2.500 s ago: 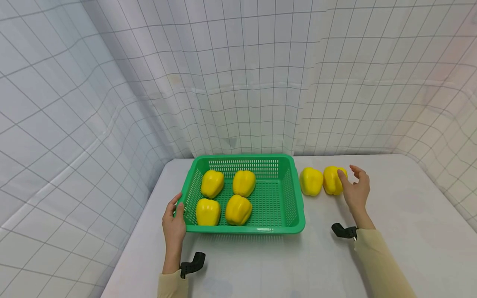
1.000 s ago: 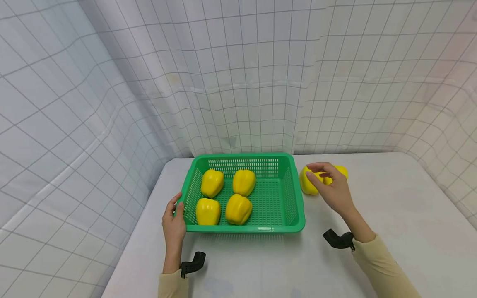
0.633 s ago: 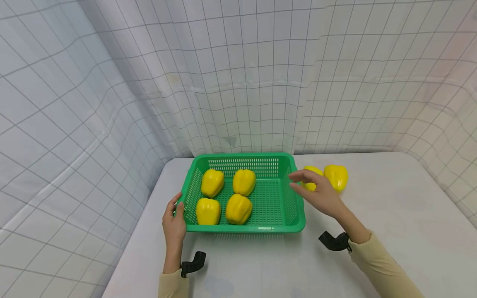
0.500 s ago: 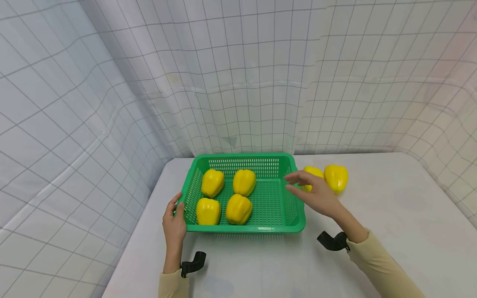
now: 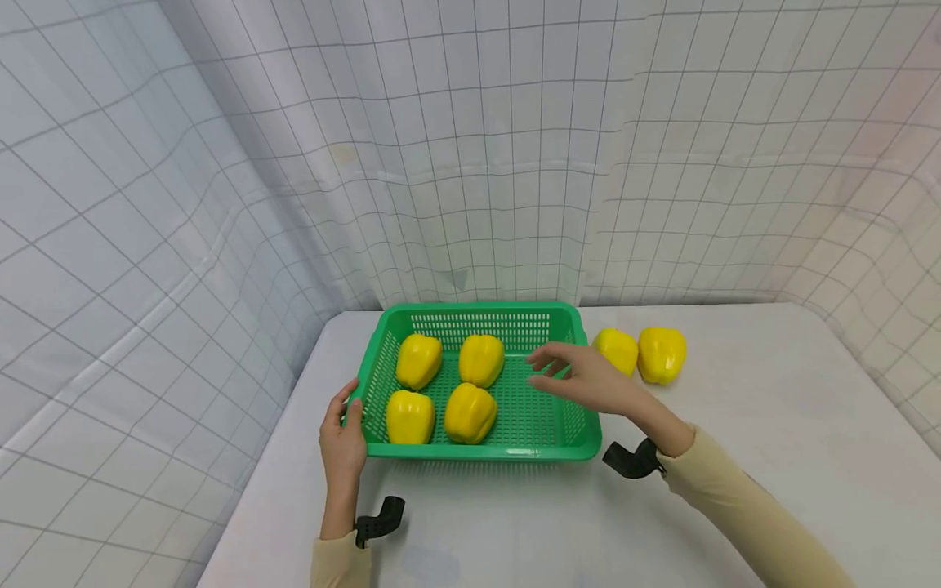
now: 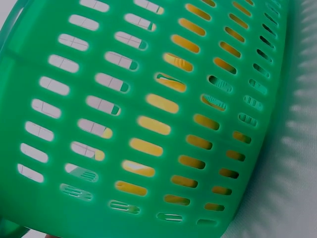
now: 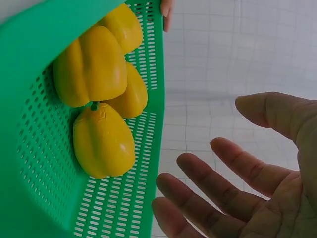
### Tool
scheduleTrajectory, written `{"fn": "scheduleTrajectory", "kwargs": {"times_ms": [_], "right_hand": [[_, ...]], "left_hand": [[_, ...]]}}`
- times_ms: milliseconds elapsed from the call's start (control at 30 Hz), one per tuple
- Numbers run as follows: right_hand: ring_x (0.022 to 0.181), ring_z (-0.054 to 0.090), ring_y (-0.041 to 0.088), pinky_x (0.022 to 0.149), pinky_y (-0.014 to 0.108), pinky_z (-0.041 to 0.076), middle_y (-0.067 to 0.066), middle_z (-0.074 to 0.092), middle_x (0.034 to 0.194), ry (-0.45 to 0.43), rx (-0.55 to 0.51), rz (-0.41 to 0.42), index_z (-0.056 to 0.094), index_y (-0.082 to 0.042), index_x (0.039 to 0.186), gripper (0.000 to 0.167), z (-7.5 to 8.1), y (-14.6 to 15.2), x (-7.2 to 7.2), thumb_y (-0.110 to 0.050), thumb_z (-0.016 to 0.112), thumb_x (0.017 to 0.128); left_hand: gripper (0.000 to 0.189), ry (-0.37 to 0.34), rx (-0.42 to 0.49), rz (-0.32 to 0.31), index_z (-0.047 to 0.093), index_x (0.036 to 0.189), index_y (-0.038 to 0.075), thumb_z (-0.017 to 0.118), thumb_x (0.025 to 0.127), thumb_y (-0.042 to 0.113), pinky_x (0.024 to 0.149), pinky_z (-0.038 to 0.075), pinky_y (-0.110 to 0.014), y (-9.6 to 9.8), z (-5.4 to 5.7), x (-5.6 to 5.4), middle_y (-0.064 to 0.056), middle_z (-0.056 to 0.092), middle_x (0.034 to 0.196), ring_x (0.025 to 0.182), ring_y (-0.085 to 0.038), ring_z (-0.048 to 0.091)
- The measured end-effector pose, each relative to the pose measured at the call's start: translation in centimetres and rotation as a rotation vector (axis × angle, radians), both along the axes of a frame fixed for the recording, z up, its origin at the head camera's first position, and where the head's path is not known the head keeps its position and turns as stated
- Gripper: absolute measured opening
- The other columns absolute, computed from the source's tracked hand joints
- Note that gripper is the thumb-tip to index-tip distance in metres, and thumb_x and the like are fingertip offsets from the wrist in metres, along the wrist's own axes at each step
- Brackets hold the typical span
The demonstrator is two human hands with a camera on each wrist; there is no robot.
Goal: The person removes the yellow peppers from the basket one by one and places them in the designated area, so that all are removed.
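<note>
A green plastic basket (image 5: 485, 452) stands on the table with several yellow bell peppers in its left and middle part, one of them the front bell pepper (image 5: 470, 414). My left hand (image 5: 343, 445) holds the basket's left side at the rim, thumb on top. Over the basket's right part hovers my right hand (image 5: 588, 382), fingers spread and loosely bent, holding nothing. In the right wrist view the right hand (image 7: 247, 193) is apart from the bell peppers (image 7: 104, 141). The left wrist view shows the basket's slotted wall (image 6: 133, 109) from outside, yellow showing through.
To the right of the basket, two more bell peppers lie side by side on the table, the nearer-to-basket pepper (image 5: 616, 349) and the outer pepper (image 5: 662, 355). A white gridded curtain (image 5: 500, 180) hangs behind and at both sides of the white table (image 5: 507, 531).
My right hand has moved left, from beside the outer pepper on the table, past the two peppers, to above the basket. My left hand, the basket and its peppers have stayed put.
</note>
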State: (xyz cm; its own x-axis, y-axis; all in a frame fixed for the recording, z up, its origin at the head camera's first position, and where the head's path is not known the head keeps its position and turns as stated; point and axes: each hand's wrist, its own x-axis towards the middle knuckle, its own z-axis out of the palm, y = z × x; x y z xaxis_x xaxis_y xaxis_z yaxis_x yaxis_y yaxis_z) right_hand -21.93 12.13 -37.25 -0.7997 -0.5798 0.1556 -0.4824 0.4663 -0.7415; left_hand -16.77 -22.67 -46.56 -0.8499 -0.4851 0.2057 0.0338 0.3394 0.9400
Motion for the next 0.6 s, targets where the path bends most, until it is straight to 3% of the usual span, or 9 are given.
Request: {"fn": "scheduleTrajectory", "kwargs": {"times_ms": [133,300,600], "right_hand": [[0.095,0.059,0.021,0.073,0.031,0.049,0.003,0.062,0.112,-0.004,0.059,0.048,0.061,-0.009,0.119,0.035,0.4,-1.4,-0.6,-0.029,0.064,0.091],[0.099,0.059,0.025,0.079,0.033,0.048,0.004,0.062,0.111,-0.006,0.142,0.101,0.060,-0.009,0.122,0.040,0.7,-3.0,-1.3,-0.034,0.063,0.092],[0.094,0.061,0.020,0.079,0.034,0.048,0.009,0.062,0.114,-0.106,0.250,0.133,0.058,-0.006,0.124,0.045,0.4,-4.6,-2.6,-0.035,0.064,0.091]], "left_hand": [[0.036,0.000,-0.010,0.006,0.054,0.134,0.008,0.043,0.102,0.022,0.081,0.033,-0.042,-0.1,0.1,0.1,-0.019,0.046,0.137,0.104,-0.030,0.046],[0.037,0.004,-0.016,0.011,0.054,0.134,0.008,0.043,0.102,0.023,0.080,0.034,-0.042,-0.3,0.1,0.2,-0.018,0.044,0.139,0.103,-0.030,0.048],[0.036,0.005,0.005,-0.004,0.053,0.135,0.008,0.044,0.102,0.021,0.088,0.033,-0.048,0.0,0.1,0.1,-0.020,0.045,0.138,0.113,-0.032,0.044]]}}
